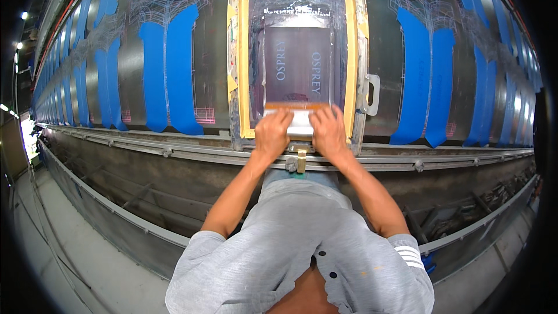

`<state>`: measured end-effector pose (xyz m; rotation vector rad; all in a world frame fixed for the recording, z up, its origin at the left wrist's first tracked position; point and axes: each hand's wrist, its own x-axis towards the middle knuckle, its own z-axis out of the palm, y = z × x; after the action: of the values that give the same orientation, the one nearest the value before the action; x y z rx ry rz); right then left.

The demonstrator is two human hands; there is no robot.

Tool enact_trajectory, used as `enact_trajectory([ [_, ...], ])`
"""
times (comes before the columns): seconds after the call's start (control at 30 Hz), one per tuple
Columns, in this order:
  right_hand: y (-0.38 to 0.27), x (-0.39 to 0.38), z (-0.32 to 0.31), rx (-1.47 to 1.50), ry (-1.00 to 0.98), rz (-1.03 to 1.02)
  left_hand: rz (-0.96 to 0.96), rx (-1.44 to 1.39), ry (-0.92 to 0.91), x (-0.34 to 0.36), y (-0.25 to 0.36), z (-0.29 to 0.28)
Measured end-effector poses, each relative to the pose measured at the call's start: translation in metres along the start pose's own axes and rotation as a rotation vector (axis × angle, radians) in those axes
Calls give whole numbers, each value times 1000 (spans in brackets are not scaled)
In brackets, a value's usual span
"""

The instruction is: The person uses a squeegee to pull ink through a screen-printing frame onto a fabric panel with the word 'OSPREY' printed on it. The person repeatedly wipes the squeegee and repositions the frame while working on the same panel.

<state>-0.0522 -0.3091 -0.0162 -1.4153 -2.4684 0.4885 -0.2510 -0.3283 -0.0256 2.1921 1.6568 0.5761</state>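
A squeegee (pixel 300 121) with a pale handle and an orange blade edge lies crosswise at the near end of a screen printing frame. My left hand (pixel 273 131) grips its left end and my right hand (pixel 329 131) its right end, fingers curled over the top. The frame (pixel 235 52) has yellow tape along its inner border, and its dark mesh (pixel 298 52) carries pale lettering. A dark reddish smear of ink (pixel 308 97) shows on the mesh just beyond the blade. What lies under the screen is hidden.
Blue cut fabric pieces (pixel 183 70) (pixel 439 81) lie flat on the long dark table to both sides. A metal rail (pixel 174 150) runs along its near edge, with a brass-coloured bracket (pixel 301 161) against it. A light handle (pixel 372 94) sticks out from the frame's right side.
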Motion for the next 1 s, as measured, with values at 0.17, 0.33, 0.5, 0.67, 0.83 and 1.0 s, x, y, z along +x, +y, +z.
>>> enact_trajectory([
  [0.17,7,26,-26,15,-173,48,-106,-30,-337,40,-10,-23],
  [0.33,81,189,-53,-182,-167,52,-10,162,-149,207,-71,-24],
  [0.5,124,240,-41,-129,9,-5,14,175,-83,270,-87,-21],
  [0.67,65,117,-3,3,174,-88,43,61,30,128,-51,-5],
  [0.83,3,8,-13,77,-88,74,16,-28,-62,18,-1,-5],
  [1.0,41,92,-27,30,-256,85,-100,-76,-391,111,-45,-18],
])
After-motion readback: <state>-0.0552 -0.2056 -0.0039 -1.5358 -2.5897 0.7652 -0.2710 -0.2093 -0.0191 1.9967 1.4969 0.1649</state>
